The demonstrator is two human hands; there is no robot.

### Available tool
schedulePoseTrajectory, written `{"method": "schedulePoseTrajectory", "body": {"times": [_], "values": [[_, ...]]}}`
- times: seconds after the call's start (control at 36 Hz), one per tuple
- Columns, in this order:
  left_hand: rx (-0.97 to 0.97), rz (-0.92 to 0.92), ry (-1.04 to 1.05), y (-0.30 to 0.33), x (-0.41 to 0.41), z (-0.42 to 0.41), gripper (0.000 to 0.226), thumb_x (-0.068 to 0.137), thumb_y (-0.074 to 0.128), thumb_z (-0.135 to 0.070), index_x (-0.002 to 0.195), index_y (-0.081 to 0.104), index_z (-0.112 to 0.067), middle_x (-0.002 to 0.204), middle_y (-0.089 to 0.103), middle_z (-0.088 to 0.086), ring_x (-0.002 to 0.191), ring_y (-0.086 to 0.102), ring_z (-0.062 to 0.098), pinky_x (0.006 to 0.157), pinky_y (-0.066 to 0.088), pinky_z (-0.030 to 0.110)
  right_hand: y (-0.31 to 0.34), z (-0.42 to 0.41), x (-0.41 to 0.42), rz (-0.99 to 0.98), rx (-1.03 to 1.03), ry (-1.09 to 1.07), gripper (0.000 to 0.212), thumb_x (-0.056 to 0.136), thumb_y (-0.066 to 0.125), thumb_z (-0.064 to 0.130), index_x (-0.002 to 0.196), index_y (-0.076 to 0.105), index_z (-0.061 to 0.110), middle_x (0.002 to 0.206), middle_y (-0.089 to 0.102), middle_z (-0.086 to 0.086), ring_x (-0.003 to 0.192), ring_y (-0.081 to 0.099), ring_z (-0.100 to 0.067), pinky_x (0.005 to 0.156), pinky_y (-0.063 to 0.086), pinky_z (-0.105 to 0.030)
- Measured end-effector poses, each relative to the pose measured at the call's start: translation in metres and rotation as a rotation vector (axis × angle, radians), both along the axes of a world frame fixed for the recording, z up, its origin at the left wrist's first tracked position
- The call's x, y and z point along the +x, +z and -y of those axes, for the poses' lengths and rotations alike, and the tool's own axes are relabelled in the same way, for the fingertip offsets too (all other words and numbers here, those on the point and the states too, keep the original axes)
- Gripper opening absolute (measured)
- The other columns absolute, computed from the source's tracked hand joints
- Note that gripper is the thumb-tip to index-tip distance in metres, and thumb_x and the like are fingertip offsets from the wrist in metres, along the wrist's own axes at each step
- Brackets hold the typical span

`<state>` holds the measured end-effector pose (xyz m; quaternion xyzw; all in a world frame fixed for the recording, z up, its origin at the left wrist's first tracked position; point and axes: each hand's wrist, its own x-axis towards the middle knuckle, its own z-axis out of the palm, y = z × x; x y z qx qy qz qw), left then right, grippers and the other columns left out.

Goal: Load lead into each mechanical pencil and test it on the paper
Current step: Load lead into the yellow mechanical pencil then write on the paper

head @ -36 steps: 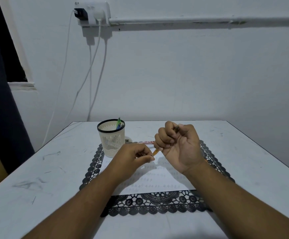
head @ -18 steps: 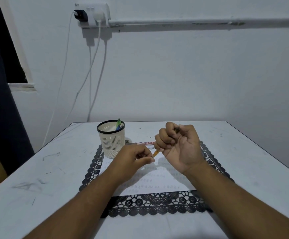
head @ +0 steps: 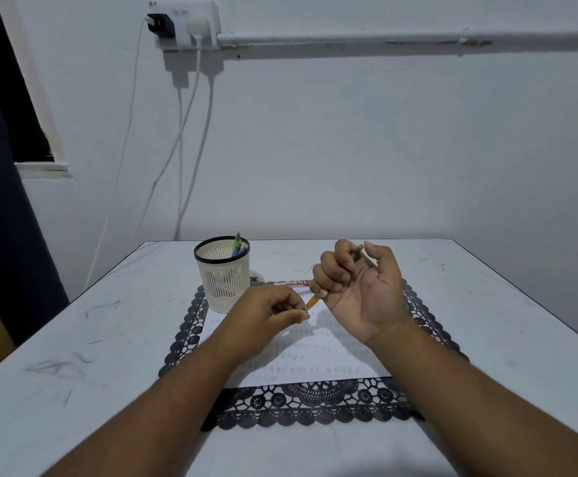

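Grip, right hand (head: pixel 360 290): fingers curled round an orange mechanical pencil (head: pixel 312 300), palm turned up, tip end poking out low toward the left, other end showing above the knuckles.
Grip, left hand (head: pixel 270 313): thumb and forefinger pinched close at the pencil's tip; a lead is probably between them, but it is too thin to make out.
Step in hand: by the look of it, feeding lead in at the tip.
Paper (head: pixel 301 356): directly below both hands, on a black lace mat (head: pixel 315 404), rows of small test marks already on it.
Lead case (head: pixel 291 283): red and clear, lying on the mat just behind the hands.
Pencil holder (head: pixel 224 273): pale mesh cup at the mat's far left corner, more pencils standing inside.
Counter (head: pixel 74 356): white, scuffed, with a few loose thin slivers lying about.
Risk: a lead pushed in at an angle would likely snap; a loose pinch could drop it among the slivers on the counter.
Risk: a tilting right wrist would shift the opening off line.
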<state>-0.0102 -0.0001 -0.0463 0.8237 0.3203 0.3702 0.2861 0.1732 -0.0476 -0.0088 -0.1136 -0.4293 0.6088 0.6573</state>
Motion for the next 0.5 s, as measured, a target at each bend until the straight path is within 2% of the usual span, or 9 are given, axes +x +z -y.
{"method": "schedulePoseTrajectory", "body": {"times": [0.28, 0.42, 0.5], "values": [[-0.022, 0.003, -0.014, 0.0049, -0.0005, 0.0036, 0.012, 0.091, 0.078, -0.017, 0.093, 0.079, -0.028, 0.088, 0.076, -0.013, 0.083, 0.07, 0.011, 0.08, 0.058, 0.033, -0.0024, -0.0042, 0.0094, -0.216, -0.144, -0.024, 0.029, 0.087, 0.041, 0.038, 0.067, 0.035, 0.018, 0.064, 0.025, 0.001, 0.061, 0.016, -0.018, 0.059, 0.026, -0.032], [-0.015, 0.014, -0.014, 0.0069, -0.0009, 0.0047, 0.011, 0.091, 0.078, -0.015, 0.094, 0.079, -0.026, 0.087, 0.076, -0.013, 0.082, 0.07, 0.01, 0.078, 0.057, 0.028, -0.0012, -0.0051, 0.01, -0.19, -0.142, -0.057, 0.025, 0.084, 0.041, 0.033, 0.066, 0.032, 0.018, 0.064, 0.02, 0.0, 0.061, 0.015, -0.018, 0.059, 0.024, -0.033], [-0.015, 0.021, -0.008, 0.0075, -0.0008, 0.0048, 0.011, 0.091, 0.078, -0.016, 0.092, 0.079, -0.027, 0.086, 0.076, -0.012, 0.081, 0.07, 0.012, 0.078, 0.057, 0.03, -0.0015, -0.0041, 0.0082, -0.174, -0.126, -0.054, 0.025, 0.084, 0.04, 0.033, 0.065, 0.032, 0.018, 0.064, 0.021, 0.0, 0.061, 0.015, -0.019, 0.06, 0.023, -0.033]]}}
